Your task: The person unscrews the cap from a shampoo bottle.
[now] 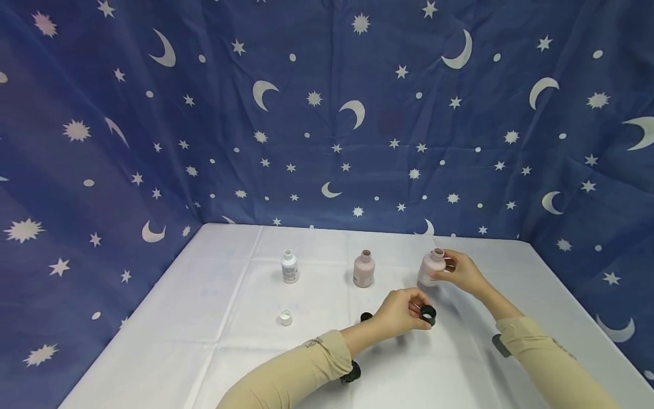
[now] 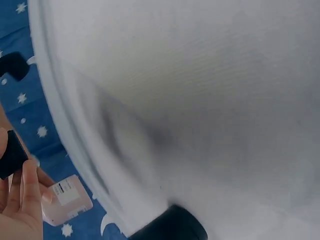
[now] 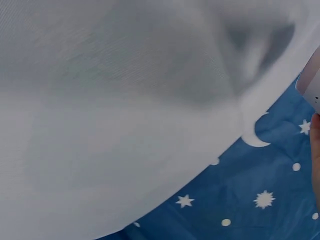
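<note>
In the head view, my left hand (image 1: 401, 311) holds a black bottle cap (image 1: 428, 315) between thumb and fingers, its open side showing. The same cap (image 2: 12, 155) appears at the edge of the left wrist view. My right hand (image 1: 462, 272) grips a pale pink bottle (image 1: 431, 269) by its side, tilted slightly, with its mouth uncapped. A printed label shows on this bottle (image 2: 69, 197) in the left wrist view. Only a corner of the bottle (image 3: 311, 87) and a finger (image 3: 315, 150) enter the right wrist view. The cap is apart from the bottle, nearer to me.
A second uncapped pink bottle (image 1: 364, 269) and a smaller white uncapped bottle (image 1: 289, 267) stand on the white-covered table (image 1: 168, 346). A white cap (image 1: 285, 318) lies before the white bottle. Another black cap (image 1: 365, 316) sits behind my left forearm. Blue starry cloth (image 1: 306, 159) hangs around the table.
</note>
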Demonstrator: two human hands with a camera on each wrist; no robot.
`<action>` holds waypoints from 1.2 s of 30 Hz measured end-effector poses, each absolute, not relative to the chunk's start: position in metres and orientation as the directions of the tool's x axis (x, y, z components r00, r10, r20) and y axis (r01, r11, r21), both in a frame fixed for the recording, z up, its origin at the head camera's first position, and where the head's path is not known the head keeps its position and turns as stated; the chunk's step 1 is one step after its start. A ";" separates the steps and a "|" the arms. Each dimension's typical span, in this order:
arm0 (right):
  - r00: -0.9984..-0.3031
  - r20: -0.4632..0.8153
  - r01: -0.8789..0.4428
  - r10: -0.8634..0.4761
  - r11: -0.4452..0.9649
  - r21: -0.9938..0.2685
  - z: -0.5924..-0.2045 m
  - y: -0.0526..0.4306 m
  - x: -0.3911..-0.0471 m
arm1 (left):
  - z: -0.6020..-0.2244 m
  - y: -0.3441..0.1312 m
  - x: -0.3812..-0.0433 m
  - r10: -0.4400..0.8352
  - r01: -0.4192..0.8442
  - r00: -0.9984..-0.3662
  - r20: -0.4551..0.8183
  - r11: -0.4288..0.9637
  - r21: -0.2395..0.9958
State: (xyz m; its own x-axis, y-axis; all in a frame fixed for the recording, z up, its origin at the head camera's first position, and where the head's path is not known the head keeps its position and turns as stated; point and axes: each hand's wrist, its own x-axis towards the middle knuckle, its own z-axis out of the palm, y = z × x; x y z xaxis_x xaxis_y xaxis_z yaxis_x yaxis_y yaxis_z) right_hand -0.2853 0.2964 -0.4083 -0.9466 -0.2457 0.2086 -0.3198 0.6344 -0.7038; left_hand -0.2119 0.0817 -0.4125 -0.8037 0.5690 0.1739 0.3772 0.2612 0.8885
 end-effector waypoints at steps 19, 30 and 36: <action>-0.936 0.188 -0.344 -0.298 0.660 -0.668 -0.424 0.315 -0.298 | -0.429 0.128 -0.222 0.604 0.456 -0.792 0.088 0.489 0.743; -0.924 0.167 -0.362 -0.344 0.648 -0.670 -0.425 0.316 -0.299 | -0.433 0.135 -0.220 0.600 0.434 -0.800 0.010 0.567 0.700; -0.916 0.162 -0.378 -0.366 0.660 -0.650 -0.425 0.313 -0.303 | -0.435 0.135 -0.222 0.594 0.433 -0.805 0.000 0.586 0.685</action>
State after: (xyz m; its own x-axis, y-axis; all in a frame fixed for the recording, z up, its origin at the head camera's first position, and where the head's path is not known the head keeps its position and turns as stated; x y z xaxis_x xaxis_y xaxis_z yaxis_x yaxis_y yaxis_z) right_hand -0.3029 0.3134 -0.4255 -0.9164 -0.3661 0.1616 -0.3781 0.6597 -0.6495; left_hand -0.2222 0.1347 -0.4351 -0.8045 0.5939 0.0000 0.4329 0.5863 0.6848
